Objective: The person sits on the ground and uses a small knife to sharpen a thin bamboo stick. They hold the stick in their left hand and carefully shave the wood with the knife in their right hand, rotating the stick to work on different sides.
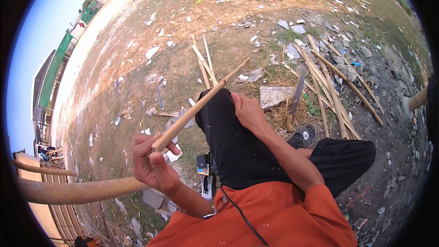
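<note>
A long split bamboo strip (pixel 194 110) slants up and away across the view, its pale cut end toward me. My left hand (pixel 157 160) grips it near that cut end, between thumb and fingers. The strip's far end tapers and passes over my bent knee in black trousers (pixel 228 128). At the knee rests my right hand (pixel 249 114), curled closed with the thumb on top; whatever its fingers hold, if anything, is hidden. A large knife (pixel 296 100) with a wooden handle lies on the ground to the right, beside a weathered block (pixel 275 96).
Several bamboo strips (pixel 336 93) lie piled at the right, and a few more (pixel 203 61) beyond my knee. A thick bamboo pole (pixel 87 190) reaches in from the left. My sandal (pixel 302 136) is near the knife. Rubble and litter cover the ground.
</note>
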